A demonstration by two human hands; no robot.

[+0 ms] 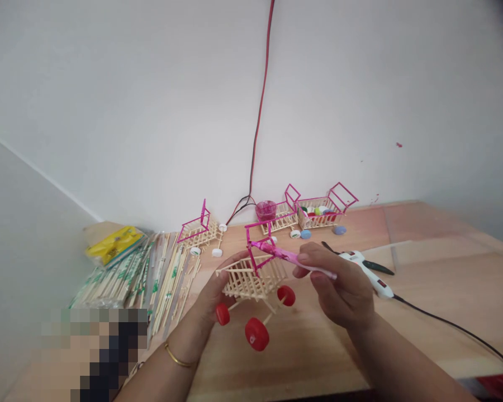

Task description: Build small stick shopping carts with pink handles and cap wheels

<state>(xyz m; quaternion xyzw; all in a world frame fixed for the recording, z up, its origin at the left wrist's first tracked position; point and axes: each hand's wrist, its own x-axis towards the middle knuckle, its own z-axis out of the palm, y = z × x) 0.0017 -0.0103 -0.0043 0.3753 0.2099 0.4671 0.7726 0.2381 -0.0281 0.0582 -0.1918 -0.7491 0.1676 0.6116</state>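
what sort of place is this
Likely a craft workspace: a red-wheeled stick cart, packs of wooden sticks and what looks like a glue gun suggest it.

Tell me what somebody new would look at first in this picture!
Probably the little stick shopping cart with bright red wheels in the left hand, near the middle. Next, perhaps, the pink-stained brush in the right hand, its tip by the cart's magenta handle. Behind, a magenta-stained bowl stands near the wall among other carts.
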